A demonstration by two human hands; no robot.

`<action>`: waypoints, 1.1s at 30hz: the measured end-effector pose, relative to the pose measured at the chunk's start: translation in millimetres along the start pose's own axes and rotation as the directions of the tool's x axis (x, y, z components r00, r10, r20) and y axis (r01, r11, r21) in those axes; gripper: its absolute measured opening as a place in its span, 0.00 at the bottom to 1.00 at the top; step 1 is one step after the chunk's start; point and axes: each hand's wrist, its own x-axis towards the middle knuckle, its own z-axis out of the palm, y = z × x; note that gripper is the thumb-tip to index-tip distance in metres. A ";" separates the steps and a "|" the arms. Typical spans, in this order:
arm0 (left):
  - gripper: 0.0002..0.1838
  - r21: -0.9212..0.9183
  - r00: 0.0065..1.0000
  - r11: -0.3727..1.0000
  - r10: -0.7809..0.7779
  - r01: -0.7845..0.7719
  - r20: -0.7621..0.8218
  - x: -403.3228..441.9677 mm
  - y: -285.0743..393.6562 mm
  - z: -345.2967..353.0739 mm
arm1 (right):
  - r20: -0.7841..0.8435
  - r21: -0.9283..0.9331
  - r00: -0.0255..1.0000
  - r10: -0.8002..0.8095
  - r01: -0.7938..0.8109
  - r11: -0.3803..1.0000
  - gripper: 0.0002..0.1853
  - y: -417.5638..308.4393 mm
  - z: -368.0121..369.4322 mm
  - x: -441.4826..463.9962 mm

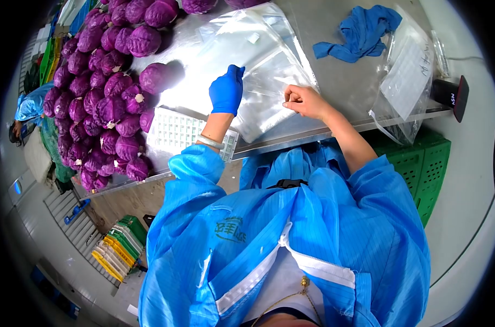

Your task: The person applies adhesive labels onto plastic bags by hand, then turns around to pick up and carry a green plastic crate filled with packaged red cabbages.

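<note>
My left hand (pixel 226 92), in a blue glove, is closed over the left side of the clear plastic bags (pixel 269 71); what its fingers hold, if anything, is hidden. Bare and bent at the fingers, my right hand (pixel 306 102) is over the right front part of the bags, thumb and fingertips pressed together. Whatever lies between them is too small to make out. A sheet of small printed labels (pixel 176 129) lies at the table's front edge, partly behind my left wrist. One purple cabbage (pixel 155 78) sits left of the bags.
Many purple cabbages (pixel 110 110) are heaped on the left of the metal table (pixel 334 82). At the right are a blue cloth (pixel 362 34), a plastic bag with paper (pixel 405 82) and a dark device (pixel 451 97). Green crates (pixel 421 169) stand below. Another person's blue sleeve (pixel 32 103) shows far left.
</note>
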 end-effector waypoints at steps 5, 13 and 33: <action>0.16 -0.100 0.997 0.994 0.056 -0.051 0.055 -0.9 -15.0 6.9 | 0.023 0.337 0.998 0.066 -0.070 0.939 0.09 -13.2 -22.6 -31.5; 0.15 -0.049 0.999 0.998 0.024 -0.026 -0.039 -9.0 -12.0 22.7 | -0.155 0.205 0.987 -0.043 0.075 0.976 0.10 -36.9 -39.7 -26.8; 0.07 -0.218 0.990 0.966 0.133 -0.141 -0.053 16.5 1.0 25.5 | 0.104 0.238 0.994 -0.037 0.011 0.971 0.11 5.5 -23.3 14.8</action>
